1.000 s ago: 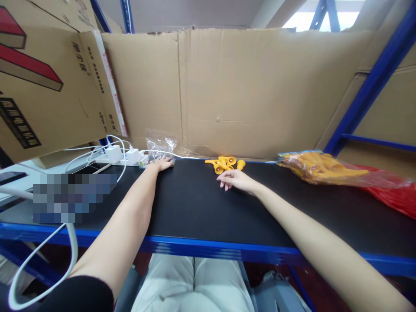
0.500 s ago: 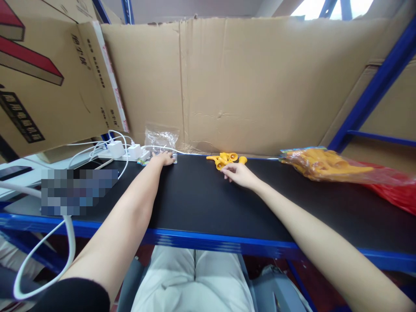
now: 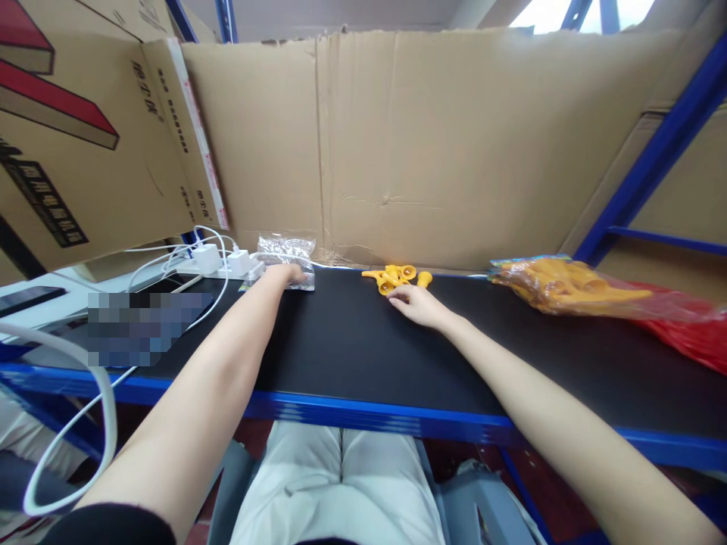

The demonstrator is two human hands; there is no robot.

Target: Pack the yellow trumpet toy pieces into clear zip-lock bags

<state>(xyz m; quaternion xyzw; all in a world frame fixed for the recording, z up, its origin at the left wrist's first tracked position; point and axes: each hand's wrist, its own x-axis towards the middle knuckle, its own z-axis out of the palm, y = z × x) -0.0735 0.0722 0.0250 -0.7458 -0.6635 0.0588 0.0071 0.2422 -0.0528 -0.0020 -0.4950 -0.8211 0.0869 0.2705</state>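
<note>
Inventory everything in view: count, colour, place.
horns: several, yellow, back centre
packed bag: 1, clear over yellow, right
red bag: 1, far right
clear bag: 1, back left
plugs: 2, white, back left
cables: several, white, left
phones: apparently 2, dark, left
box: 1, brown, upper left
cardboard: 1, brown, back
table: 1, black, blue frame, centre
chair: 1, grey, below
trousers: 1, pale, below
left hand: 1, at clear bag
right hand: 1, at horns

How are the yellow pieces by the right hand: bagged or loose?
Loose: the yellow pieces lie bare on the black tabletop by the right hand, with no plastic over them, unlike those in the clear bag farther right.
</note>
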